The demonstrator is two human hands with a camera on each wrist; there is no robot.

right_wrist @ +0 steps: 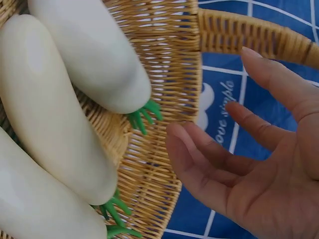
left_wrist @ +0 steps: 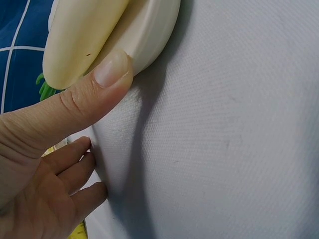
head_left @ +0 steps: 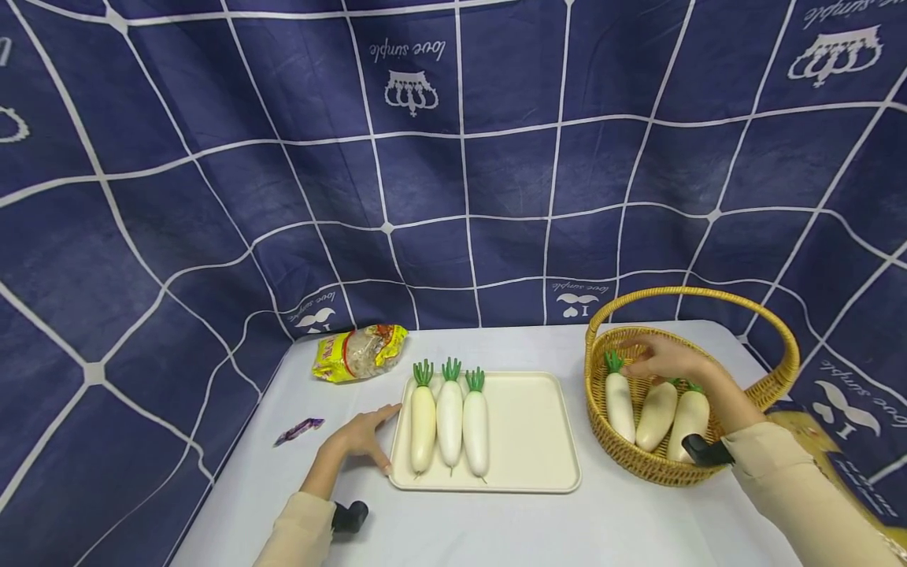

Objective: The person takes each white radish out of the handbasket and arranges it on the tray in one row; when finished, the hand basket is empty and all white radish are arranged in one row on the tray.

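Observation:
Three white radishes with green tops lie side by side on the left half of a cream tray (head_left: 531, 433); the leftmost radish (head_left: 423, 429) is yellower. At the tray's left edge is my left hand (head_left: 361, 437), its thumb (left_wrist: 112, 69) by the rim and its fingers spread, holding nothing. Three more radishes rest in a wicker basket (head_left: 623, 457) on the right. Over the basket hovers my right hand (head_left: 669, 358), near the green top of the left radish (head_left: 620, 405) there. In the right wrist view its fingers (right_wrist: 199, 184) are loosely bent around nothing.
A yellow plastic packet (head_left: 360, 353) lies behind the tray at the left. A small purple wrapped candy (head_left: 299, 431) sits left of my left hand. The basket's tall handle (head_left: 690, 291) arches over it. A blue checked cloth (head_left: 510, 181) hangs behind the white table.

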